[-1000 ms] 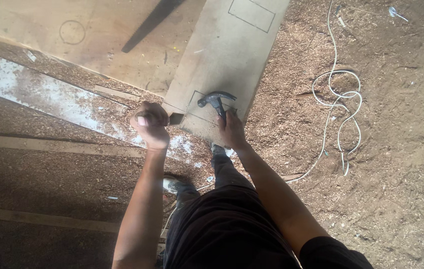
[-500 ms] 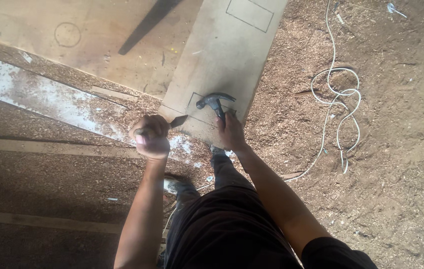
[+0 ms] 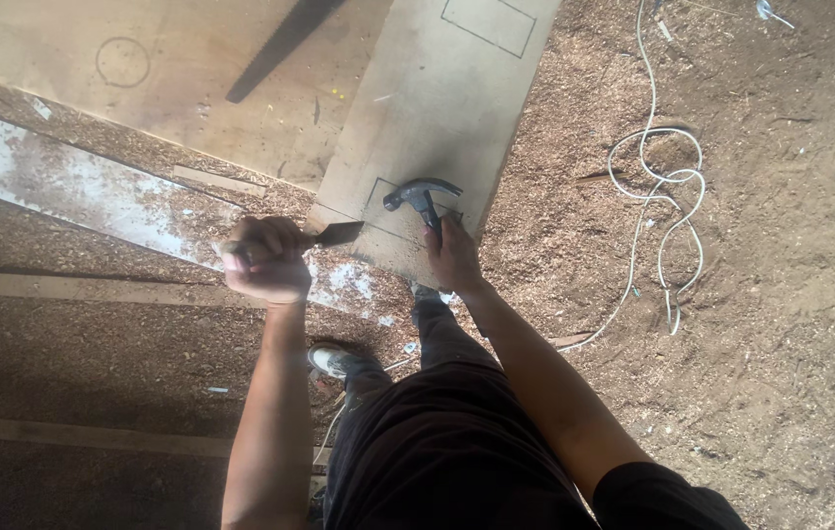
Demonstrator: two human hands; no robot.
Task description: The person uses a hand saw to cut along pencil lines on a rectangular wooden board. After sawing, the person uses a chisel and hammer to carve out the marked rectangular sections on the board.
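Observation:
My left hand [image 3: 265, 260] grips a chisel [image 3: 334, 235] whose flat blade points right and rests at the near edge of a plywood board [image 3: 437, 108]. My right hand [image 3: 454, 253] holds the handle of a claw hammer [image 3: 419, 193], whose dark metal head lies over a rectangle pencilled on the board. The hammer head sits just right of the chisel tip, a short gap apart. A second pencilled rectangle [image 3: 488, 22] shows at the board's far end.
A white cord [image 3: 658, 186] lies coiled on the sawdust-covered ground to the right. A larger plywood sheet [image 3: 172, 69] with a drawn circle lies at the upper left, beside a pale dusty plank [image 3: 64, 186]. My legs and a shoe [image 3: 331, 359] are below.
My left hand has shifted a little down and left, and the chisel blade now shows lying flatter toward the board's edge. The hammer hand has barely moved.

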